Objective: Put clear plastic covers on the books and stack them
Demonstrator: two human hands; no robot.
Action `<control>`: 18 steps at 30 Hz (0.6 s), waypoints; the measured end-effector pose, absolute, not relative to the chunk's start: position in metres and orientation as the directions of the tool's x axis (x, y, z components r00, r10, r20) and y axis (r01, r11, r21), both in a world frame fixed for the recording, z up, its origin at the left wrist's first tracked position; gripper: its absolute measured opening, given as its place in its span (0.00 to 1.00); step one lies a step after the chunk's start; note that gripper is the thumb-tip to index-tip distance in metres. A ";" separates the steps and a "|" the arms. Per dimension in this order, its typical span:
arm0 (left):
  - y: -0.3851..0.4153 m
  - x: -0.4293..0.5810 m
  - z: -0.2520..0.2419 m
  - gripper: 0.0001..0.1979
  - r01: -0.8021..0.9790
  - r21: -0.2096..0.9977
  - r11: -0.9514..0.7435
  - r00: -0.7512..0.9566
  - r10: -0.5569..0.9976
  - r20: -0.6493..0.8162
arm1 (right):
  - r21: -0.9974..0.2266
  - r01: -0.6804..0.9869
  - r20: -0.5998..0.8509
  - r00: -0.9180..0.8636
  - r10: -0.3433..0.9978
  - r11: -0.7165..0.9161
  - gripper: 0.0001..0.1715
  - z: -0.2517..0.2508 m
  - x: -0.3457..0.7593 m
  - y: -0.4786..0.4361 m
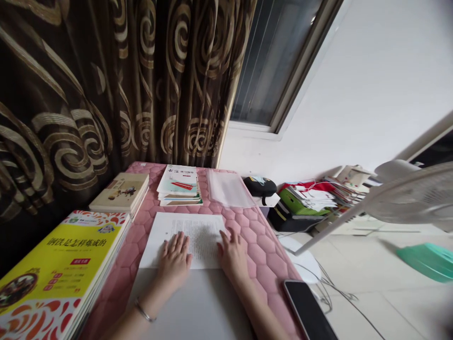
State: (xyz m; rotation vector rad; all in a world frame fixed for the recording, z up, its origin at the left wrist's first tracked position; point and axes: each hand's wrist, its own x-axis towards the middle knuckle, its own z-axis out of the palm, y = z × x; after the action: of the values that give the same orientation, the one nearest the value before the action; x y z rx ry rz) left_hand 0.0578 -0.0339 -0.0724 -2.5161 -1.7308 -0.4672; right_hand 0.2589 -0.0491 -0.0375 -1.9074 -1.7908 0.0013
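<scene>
A white printed page [208, 236] lies flat on the pink quilted table cover, its text running sideways. Below it stretches a plain grey sheet or board [191, 302]; whether the two are joined I cannot tell. My left hand [177, 257] rests palm down on the page's left part, fingers spread, a silver bangle on the wrist. At the page's right edge, my right hand [231, 252] lies with its fingers apart and slightly bent, touching the paper. Neither hand visibly grips anything.
Book stacks with a yellow cover [71, 255] and a beige cover [118, 191] stand left. Farther back lie several booklets [179, 184] and clear plastic sleeves [230, 189]. A phone [309, 311] sits at the right edge. A fan [417, 193] and cables are beyond.
</scene>
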 end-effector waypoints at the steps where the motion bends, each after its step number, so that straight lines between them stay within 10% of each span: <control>1: -0.034 0.059 -0.071 0.26 0.919 0.121 -0.374 0.332 0.904 0.270 | -0.334 0.937 0.346 0.021 0.938 0.102 0.25 -0.036 0.251 -0.054; 5: -0.033 0.056 -0.069 0.25 0.923 0.118 -0.365 0.325 0.907 0.269 | -0.324 0.878 0.167 -0.314 0.935 0.353 0.29 -0.039 0.228 -0.070; 18: -0.023 0.010 -0.065 0.27 0.998 -0.065 -0.008 0.024 0.965 0.261 | -0.271 0.951 -0.061 -0.170 0.983 0.148 0.34 -0.039 0.245 -0.070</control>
State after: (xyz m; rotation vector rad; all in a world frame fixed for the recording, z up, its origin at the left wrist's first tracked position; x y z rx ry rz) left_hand 0.0095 -0.0234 -0.0650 -2.0686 -2.0353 -0.2080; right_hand 0.2454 -0.0704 -0.0390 -1.9336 -2.2779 0.3755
